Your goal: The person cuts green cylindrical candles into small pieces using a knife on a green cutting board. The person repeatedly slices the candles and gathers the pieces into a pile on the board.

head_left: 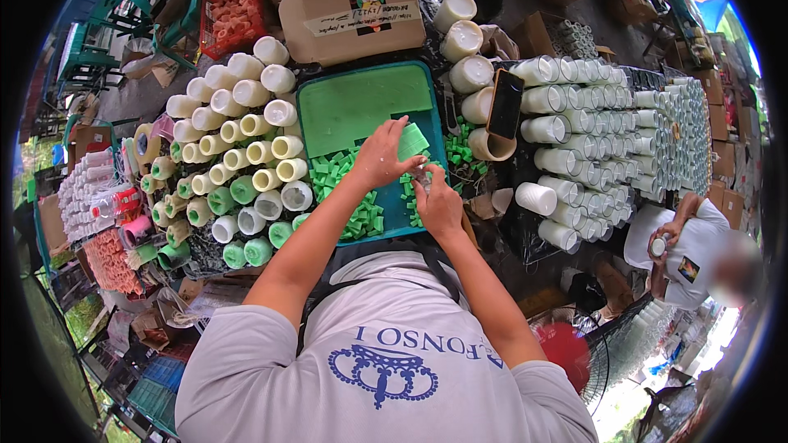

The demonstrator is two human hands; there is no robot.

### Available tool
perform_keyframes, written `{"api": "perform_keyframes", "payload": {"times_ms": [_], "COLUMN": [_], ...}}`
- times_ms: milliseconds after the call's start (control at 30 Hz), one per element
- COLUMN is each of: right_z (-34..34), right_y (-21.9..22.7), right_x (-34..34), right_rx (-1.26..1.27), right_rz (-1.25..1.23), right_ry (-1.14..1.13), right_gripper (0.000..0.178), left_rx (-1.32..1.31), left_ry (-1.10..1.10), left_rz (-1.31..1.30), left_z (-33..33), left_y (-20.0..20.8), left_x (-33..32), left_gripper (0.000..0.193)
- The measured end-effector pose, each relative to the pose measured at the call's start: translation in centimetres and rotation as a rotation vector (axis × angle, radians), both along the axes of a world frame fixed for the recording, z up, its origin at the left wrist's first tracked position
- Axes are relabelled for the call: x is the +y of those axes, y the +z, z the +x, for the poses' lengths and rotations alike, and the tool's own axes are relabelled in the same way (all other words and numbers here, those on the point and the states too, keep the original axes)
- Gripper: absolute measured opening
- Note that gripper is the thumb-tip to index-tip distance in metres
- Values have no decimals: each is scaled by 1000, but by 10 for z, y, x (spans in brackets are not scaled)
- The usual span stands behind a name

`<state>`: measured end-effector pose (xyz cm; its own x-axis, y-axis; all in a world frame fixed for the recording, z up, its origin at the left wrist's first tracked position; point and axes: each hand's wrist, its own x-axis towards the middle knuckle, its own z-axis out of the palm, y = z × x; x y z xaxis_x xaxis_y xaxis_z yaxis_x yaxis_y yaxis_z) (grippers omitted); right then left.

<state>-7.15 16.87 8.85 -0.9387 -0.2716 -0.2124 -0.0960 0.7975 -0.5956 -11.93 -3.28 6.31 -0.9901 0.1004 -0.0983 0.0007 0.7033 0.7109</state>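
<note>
A teal tray lies in front of me, with many small green caps heaped in its near part. My left hand is stretched over the caps, its fingertips on a pale green ribbed piece. Just to its right, my right hand is closed around a small clear bottle at the tray's near right corner. Both hands almost touch. What lies under my palms is hidden.
White, cream and green stacked cups lie left of the tray, and rows of clear bottles fill the right. A cardboard box stands behind, with a dark phone leaning nearby. A co-worker crouches at the lower right, near a fan.
</note>
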Motion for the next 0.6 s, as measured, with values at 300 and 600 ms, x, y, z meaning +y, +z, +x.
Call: {"api": "perform_keyframes", "payload": {"times_ms": [300,600], "right_z": [-21,-21], "right_y": [-14,-27], "right_x": [-44,-50], "right_rx": [46,19], "right_rz": [-153,-84], "right_ry": [7,25], "right_gripper": [37,37], "left_rx": [-58,-43], "left_ry": [-20,41], "left_rz": [-152,-112], "left_z": [-25,-35], "left_y": [-23,-54], "left_x": [-37,-48], "left_gripper": [85,76]}}
